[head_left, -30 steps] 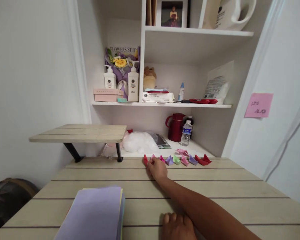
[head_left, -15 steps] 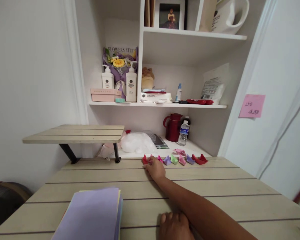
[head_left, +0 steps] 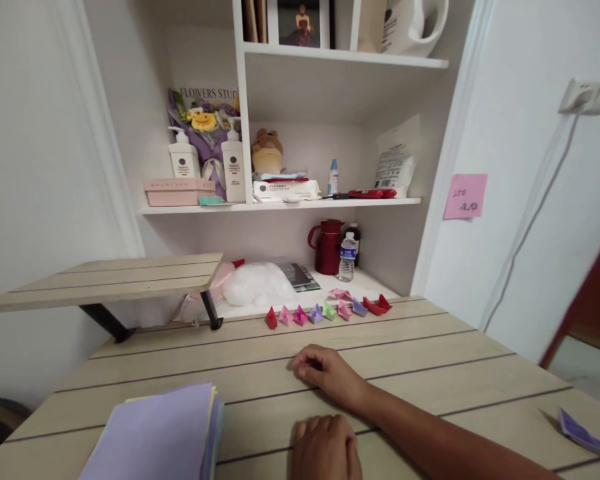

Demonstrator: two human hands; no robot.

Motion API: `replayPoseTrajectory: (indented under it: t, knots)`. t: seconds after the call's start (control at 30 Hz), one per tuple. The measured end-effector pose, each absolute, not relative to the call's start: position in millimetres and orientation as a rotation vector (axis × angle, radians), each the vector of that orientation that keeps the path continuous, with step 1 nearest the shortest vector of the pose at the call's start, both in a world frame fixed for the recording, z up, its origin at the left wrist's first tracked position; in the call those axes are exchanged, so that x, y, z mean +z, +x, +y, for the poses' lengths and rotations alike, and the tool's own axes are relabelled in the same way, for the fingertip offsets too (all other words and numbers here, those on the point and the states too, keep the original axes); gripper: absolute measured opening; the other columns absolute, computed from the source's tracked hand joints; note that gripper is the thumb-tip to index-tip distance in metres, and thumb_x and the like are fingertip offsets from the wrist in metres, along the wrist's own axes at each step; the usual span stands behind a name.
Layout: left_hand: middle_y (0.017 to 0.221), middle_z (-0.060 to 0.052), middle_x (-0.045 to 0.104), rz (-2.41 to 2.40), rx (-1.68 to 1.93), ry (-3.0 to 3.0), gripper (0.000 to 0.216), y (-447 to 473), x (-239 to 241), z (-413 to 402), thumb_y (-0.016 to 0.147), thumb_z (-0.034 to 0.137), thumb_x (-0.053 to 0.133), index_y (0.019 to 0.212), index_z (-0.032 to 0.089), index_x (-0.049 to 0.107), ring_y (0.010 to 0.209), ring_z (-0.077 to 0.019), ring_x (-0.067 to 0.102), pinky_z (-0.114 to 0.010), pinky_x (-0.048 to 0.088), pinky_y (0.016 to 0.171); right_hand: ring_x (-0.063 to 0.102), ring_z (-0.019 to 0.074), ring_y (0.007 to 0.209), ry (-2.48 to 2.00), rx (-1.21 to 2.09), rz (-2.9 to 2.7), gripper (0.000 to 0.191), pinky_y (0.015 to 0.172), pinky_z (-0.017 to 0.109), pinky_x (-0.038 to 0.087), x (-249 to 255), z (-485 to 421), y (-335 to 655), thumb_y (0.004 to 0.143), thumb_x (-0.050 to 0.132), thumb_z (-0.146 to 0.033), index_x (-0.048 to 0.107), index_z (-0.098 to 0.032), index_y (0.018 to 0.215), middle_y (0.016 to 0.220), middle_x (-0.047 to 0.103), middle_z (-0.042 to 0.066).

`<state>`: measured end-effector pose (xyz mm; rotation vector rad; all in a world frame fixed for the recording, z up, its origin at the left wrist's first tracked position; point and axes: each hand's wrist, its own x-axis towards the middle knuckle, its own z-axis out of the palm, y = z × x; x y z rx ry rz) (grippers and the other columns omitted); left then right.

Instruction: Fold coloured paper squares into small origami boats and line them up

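My right hand [head_left: 330, 375] rests over the middle of the table, its fingers loosely curled and a gap showing between thumb and fingers. Nothing is visible in it. Beyond it, a row of small folded paper boats runs along the back edge, among them a red boat [head_left: 271, 318] at the left end, a light pink boat [head_left: 285, 316], a magenta boat [head_left: 300, 315] and a green boat [head_left: 329, 311]. My left hand [head_left: 325, 448] lies closed at the bottom, knuckles up, with its fingertips hidden. To its left is a stack of coloured paper [head_left: 153, 433], purple on top.
A small raised shelf [head_left: 130, 277] stands at the table's back left. Behind the boats are a white fluffy bundle [head_left: 257, 285], a red jug [head_left: 329, 248] and a water bottle [head_left: 347, 258]. A purple folded paper [head_left: 585, 433] lies at the right edge.
My right hand has let go of a boat at the left of the row and drawn back toward me. The view has turned right, bringing the purple folded paper and wall socket into sight.
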<state>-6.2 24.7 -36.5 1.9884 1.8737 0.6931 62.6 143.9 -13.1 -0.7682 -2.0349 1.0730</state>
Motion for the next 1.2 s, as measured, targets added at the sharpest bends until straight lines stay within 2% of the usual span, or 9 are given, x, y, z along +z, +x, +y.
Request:
replayPoseTrajectory:
  t: [0.17,0.3,0.4,0.57,0.73,0.8,0.9,1.07,1.2]
  knots:
    - [0.088,-0.005,0.073,1.863,0.74,2.035,0.026,-9.1,-34.2,21.1,0.084,0.012,0.044,0.089,0.023,0.067,0.089,-0.0222,0.064,-0.038,0.038,0.085,0.064,0.0208,0.09,-0.715,1.099,-2.06,0.018,0.081,0.03,0.047,-7.1,108.2,113.8,0.079,0.06,-0.014,0.074,-0.02,0.088,0.094,0.069,0.006]
    - [0.082,-0.002,0.072,1.855,0.788,2.036,0.024,-9.8,-23.2,15.5,0.084,0.013,0.046,0.085,0.023,0.068,0.08,-0.0179,0.062,-0.034,0.04,0.082,0.064,0.0202,0.089,-0.684,1.135,-2.092,0.017,0.083,0.031,0.048,-2.1,77.8,149.1,0.087,0.055,-0.016,0.071,-0.022,0.085,0.09,0.067,0.005]
    - [0.079,0.002,0.072,1.853,0.815,2.028,0.021,-8.2,-13.4,10.9,0.082,0.013,0.052,0.079,0.024,0.069,0.076,-0.0152,0.062,-0.031,0.042,0.081,0.064,0.021,0.092,-0.693,1.135,-2.106,0.014,0.084,0.032,0.048,0.6,64.6,163.9,0.089,0.058,-0.019,0.071,-0.024,0.091,0.095,0.067,0.005]
    - [0.079,0.003,0.072,1.868,0.809,2.05,0.021,-5.3,-4.1,5.8,0.082,0.012,0.053,0.079,0.022,0.07,0.078,-0.014,0.063,-0.028,0.044,0.079,0.064,0.0218,0.092,-0.684,1.073,-2.129,0.017,0.085,0.033,0.049,1.4,59.8,167.6,0.091,0.054,-0.024,0.071,-0.025,0.094,0.096,0.068,0.007]
    - [0.097,-0.001,0.071,1.885,0.706,2.177,0.021,-10.5,4.5,-16.3,0.086,0.015,0.053,0.095,0.023,0.07,0.094,-0.0171,0.062,-0.031,0.042,0.086,0.064,0.0222,0.094,-0.696,1.003,-2.159,0.018,0.088,0.034,0.048,-2.8,59.3,166.1,0.087,0.054,-0.021,0.072,-0.023,0.092,0.096,0.069,0.007]
    - [0.099,-0.004,0.07,1.893,0.621,2.251,0.017,-16.1,6.2,-34.7,0.087,0.017,0.054,0.093,0.022,0.07,0.097,-0.0207,0.061,-0.035,0.041,0.087,0.064,0.0232,0.092,-0.771,1.0,-2.144,0.015,0.087,0.035,0.049,-5.1,61.2,160.4,0.082,0.057,-0.021,0.072,-0.023,0.086,0.093,0.069,0.007]
    - [0.09,-0.004,0.07,1.877,0.495,2.343,0.013,-26.9,0.2,-69.0,0.088,0.018,0.056,0.084,0.021,0.067,0.09,-0.0208,0.06,-0.036,0.038,0.085,0.065,0.0242,0.084,-0.839,1.044,-2.115,0.014,0.079,0.036,0.05,-2.5,63.3,139.8,0.079,0.057,-0.024,0.071,-0.021,0.078,0.086,0.071,0.007]
    - [0.085,-0.003,0.068,2.018,0.478,2.267,0.009,-43.7,-24.6,-115.8,0.08,0.014,0.063,0.078,0.022,0.067,0.083,-0.0188,0.058,-0.032,0.036,0.071,0.064,0.0229,0.085,-0.704,1.078,-2.146,0.022,0.077,0.033,0.05,29.5,39.1,74.7,0.084,0.053,-0.027,0.073,-0.021,0.092,0.094,0.071,0.007]
    - [0.09,-0.003,0.067,2.169,0.63,2.146,0.014,-50.3,-29.3,-125.0,0.083,0.014,0.058,0.084,0.024,0.069,0.088,-0.0188,0.058,-0.032,0.037,0.075,0.061,0.0229,0.106,-0.36,0.967,-2.285,0.023,0.098,0.035,0.044,60.3,3.4,12.8,0.084,0.057,-0.016,0.074,-0.024,0.097,0.106,0.07,0.007]
